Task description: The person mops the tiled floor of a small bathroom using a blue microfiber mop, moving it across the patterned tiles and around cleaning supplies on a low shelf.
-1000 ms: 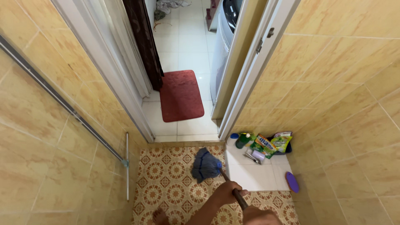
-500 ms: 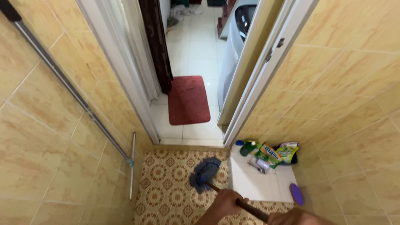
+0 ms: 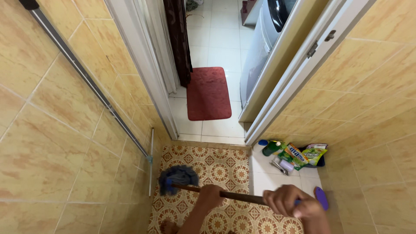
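A mop with a blue-grey string head (image 3: 177,176) and a dark brown handle (image 3: 236,196) lies across the patterned floor tiles (image 3: 216,167). Its head rests at the left, by the yellow tiled wall. My left hand (image 3: 209,196) grips the handle near its middle. My right hand (image 3: 289,202) is closed on the handle's upper end at the lower right. My bare foot (image 3: 167,226) shows at the bottom edge.
A white raised tile step (image 3: 268,175) holds a green bottle (image 3: 272,148), green sachets (image 3: 303,154) and a purple brush (image 3: 320,197). Beyond the open doorway lie a red mat (image 3: 209,93), a dark curtain (image 3: 177,39) and a washing machine (image 3: 262,43). A grey pipe (image 3: 82,73) runs down the left wall.
The mop head has swept left across the patterned floor, from beside the white step to the left wall. Both hands followed, and the handle now lies nearly level.
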